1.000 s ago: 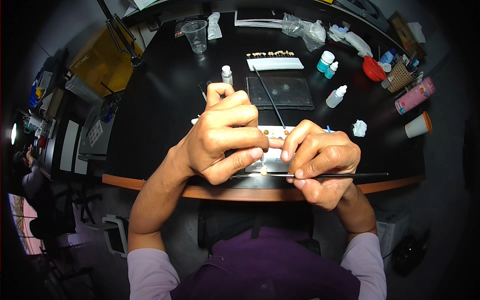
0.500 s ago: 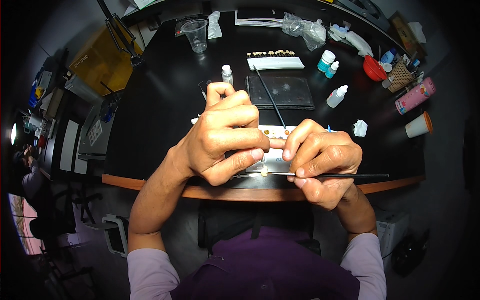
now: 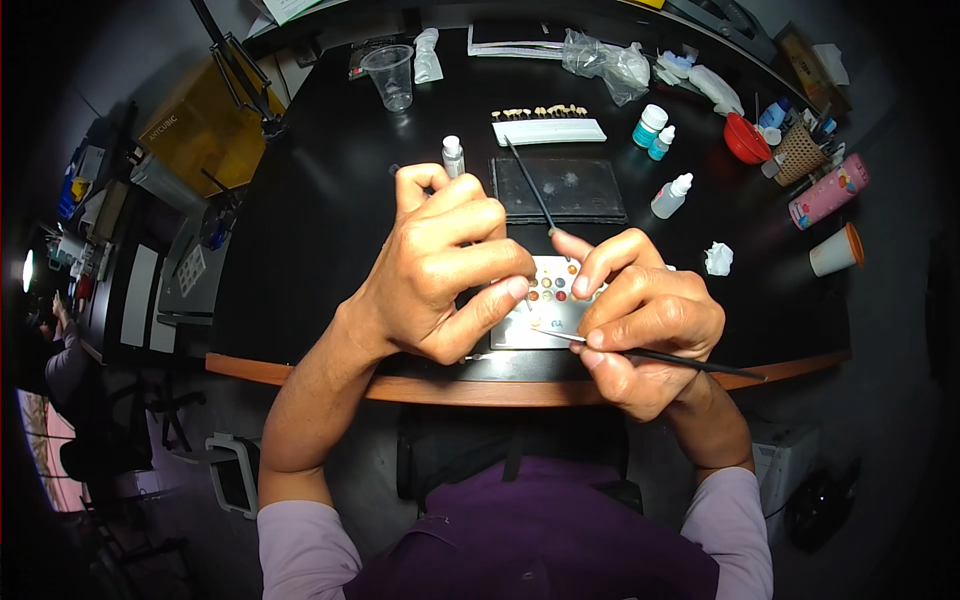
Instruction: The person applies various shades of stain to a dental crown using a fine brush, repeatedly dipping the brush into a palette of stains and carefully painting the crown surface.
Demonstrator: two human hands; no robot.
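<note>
My left hand point(image 3: 455, 265) pinches a thin metal holder between thumb and forefinger, with a small cream tooth-like crown point(image 3: 536, 321) at its lower end. In my right hand point(image 3: 645, 325) is a slim black-handled brush point(image 3: 690, 362), gripped near its metal neck. The brush's pale tip points left and meets the crown or lies right beside it; I cannot tell which. Beneath both hands lies a white palette point(image 3: 510, 337) with rows of coloured paint dots point(image 3: 547, 283), partly hidden by my fingers. Another dark brush point(image 3: 533, 187) slants behind my right hand, its upper end on a white holder.
That white holder point(image 3: 550, 132) carries a row of tooth shade tabs point(image 3: 540, 112). A black folder-like slab point(image 3: 590, 190) lies in front. Small bottles point(image 3: 672, 196), a crumpled tissue point(image 3: 718, 259) and a cup point(image 3: 836, 250) stand right; a clear cup point(image 3: 391, 80) far left. The table's wooden edge point(image 3: 320, 381) runs nearest me.
The crown has risen slightly and turned in my left hand. My right hand's brush has tilted, its tip higher and its handle end lower. The right forefinger has lifted away from the left hand.
</note>
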